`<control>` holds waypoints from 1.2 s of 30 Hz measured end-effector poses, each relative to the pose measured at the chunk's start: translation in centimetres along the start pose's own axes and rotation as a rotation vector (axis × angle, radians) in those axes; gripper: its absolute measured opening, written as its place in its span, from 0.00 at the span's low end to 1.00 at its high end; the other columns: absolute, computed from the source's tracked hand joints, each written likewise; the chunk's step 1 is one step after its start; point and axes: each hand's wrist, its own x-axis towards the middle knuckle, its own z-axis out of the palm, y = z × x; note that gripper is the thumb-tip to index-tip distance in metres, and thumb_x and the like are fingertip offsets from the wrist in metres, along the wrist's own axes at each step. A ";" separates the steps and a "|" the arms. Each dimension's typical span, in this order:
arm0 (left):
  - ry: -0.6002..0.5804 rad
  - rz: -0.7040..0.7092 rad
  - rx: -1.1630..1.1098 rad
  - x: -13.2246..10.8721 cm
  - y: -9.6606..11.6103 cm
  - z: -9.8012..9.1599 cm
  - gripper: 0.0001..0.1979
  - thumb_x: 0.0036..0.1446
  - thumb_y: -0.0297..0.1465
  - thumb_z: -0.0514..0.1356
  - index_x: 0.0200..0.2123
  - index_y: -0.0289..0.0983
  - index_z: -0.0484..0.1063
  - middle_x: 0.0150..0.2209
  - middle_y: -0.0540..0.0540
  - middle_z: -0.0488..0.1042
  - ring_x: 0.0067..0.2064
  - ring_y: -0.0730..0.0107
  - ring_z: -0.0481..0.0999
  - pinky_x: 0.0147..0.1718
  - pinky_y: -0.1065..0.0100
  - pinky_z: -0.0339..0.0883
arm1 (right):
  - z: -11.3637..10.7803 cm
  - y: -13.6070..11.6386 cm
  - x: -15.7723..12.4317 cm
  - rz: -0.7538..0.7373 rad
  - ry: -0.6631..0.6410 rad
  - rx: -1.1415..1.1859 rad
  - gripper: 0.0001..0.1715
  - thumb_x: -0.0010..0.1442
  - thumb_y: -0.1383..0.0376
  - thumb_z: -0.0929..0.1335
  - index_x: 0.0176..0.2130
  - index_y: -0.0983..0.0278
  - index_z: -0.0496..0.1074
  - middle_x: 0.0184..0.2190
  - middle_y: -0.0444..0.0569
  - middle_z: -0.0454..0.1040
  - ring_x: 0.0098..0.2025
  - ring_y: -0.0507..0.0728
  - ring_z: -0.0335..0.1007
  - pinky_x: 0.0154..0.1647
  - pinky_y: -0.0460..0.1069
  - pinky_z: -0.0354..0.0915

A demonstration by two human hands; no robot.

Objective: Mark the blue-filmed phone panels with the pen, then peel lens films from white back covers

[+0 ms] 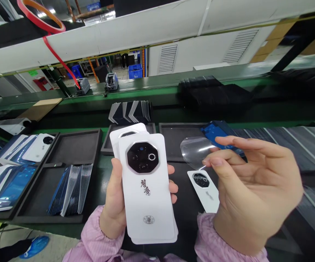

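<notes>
My left hand (114, 203) is wrapped round a small stack of white phone back covers (148, 196). The front one has a black octagonal camera window near its top, dark lettering at mid-height and a round emblem low down. Another cover sticks out behind it at the upper left. In my right hand (251, 189), thumb and finger pinch a clear rounded film (195, 151), held apart from the covers. Partly hidden by that hand, a single white phone back cover (204, 191) lies on the dark surface, also with a black camera window.
Dark trays (74, 145) at the left hold upright covers (71, 191) and blue-filmed panels (12, 187). Blue pieces (219, 131) and rows of dark panels (288, 142) are at the right. A red tape roll (41, 14) hangs above; tape dispensers (111, 80) stand behind.
</notes>
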 end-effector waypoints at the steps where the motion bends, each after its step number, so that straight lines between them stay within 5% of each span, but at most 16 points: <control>1: -0.004 0.001 -0.003 0.0 0.0 0.0 0.43 0.57 0.62 0.64 0.66 0.40 0.71 0.49 0.38 0.83 0.44 0.54 0.83 0.47 0.59 0.77 | 0.0 -0.1 0.0 0.003 -0.001 -0.004 0.20 0.54 0.74 0.79 0.44 0.58 0.79 0.43 0.48 0.80 0.28 0.52 0.75 0.41 0.53 0.78; 13: -0.057 -0.020 -0.001 0.1 0.1 -0.3 0.40 0.60 0.62 0.62 0.57 0.32 0.79 0.50 0.36 0.82 0.46 0.55 0.83 0.50 0.60 0.77 | 0.2 -0.3 0.1 -0.008 -0.001 -0.011 0.20 0.54 0.74 0.79 0.45 0.57 0.79 0.43 0.47 0.80 0.29 0.53 0.76 0.43 0.55 0.78; 22: -0.057 -0.044 -0.080 -0.2 0.1 -0.5 0.42 0.62 0.60 0.61 0.68 0.38 0.69 0.53 0.37 0.81 0.48 0.53 0.83 0.50 0.57 0.77 | 0.1 -0.3 0.0 -0.016 -0.003 -0.045 0.21 0.54 0.74 0.78 0.45 0.56 0.79 0.44 0.46 0.80 0.30 0.54 0.76 0.43 0.55 0.79; 36: -0.063 -0.010 -0.055 -0.2 -0.1 -0.8 0.40 0.61 0.60 0.63 0.62 0.32 0.76 0.53 0.36 0.81 0.48 0.54 0.83 0.52 0.59 0.76 | 0.2 0.1 -0.2 -0.034 -0.004 -0.044 0.22 0.54 0.76 0.78 0.45 0.56 0.79 0.44 0.46 0.79 0.31 0.53 0.77 0.41 0.51 0.79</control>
